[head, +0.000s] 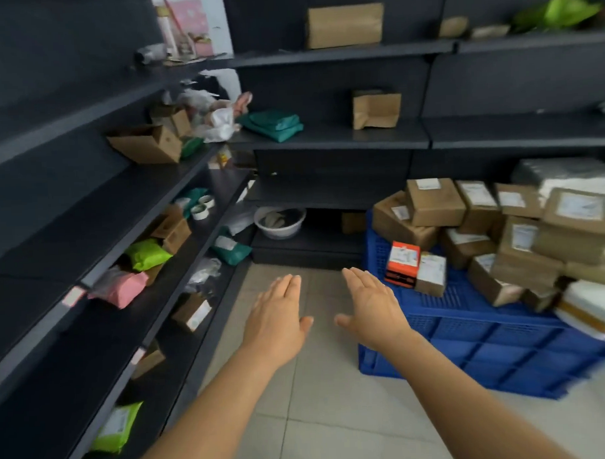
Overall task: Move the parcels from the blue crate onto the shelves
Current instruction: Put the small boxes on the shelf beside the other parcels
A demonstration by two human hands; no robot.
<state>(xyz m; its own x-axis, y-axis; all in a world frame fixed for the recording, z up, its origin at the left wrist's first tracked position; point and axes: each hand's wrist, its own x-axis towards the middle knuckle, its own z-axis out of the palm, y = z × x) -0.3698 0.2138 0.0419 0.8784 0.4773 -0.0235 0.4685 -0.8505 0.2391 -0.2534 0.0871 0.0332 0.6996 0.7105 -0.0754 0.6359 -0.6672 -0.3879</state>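
Reaching With Both Hands Empty Beside The Loaded Crate

Hovering palm-down over the pale tiled floor (335, 417), the left hand (280, 316) and right hand (372, 306) hold nothing; each has its fingers straight and pressed together, with the thumb angled inward toward the other hand. At about 3 o'clock from the hands sits the blue slatted plastic crate (487, 346), heaped with brown cardboard parcels (434, 202) bearing white labels, and an orange-and-white box (402, 265) standing near its front edge. Dark metal shelves (329, 139) run from 9 to 12 o'clock, already carrying a pink padded mailer (119, 287), a lime-green pouch (147, 255) and a teal plastic mailer (273, 124).
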